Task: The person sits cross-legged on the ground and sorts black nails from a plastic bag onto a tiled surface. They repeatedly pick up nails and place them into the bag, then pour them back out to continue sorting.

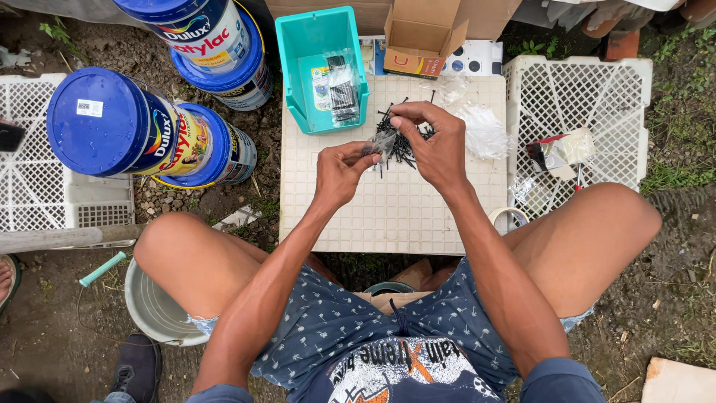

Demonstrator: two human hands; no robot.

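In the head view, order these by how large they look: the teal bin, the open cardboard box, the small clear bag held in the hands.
1. teal bin
2. cardboard box, somewhat smaller, partly cut off by the frame's top edge, so unsure
3. small clear bag, clearly smallest

A pile of nails (403, 142) is lying on the board (388, 209), with both hands over it. A bin (298, 75) is sitting at the board's far edge, a box (421, 37) beside it. Paint buckets (149, 134) are lying left, a crate (597, 97) right.
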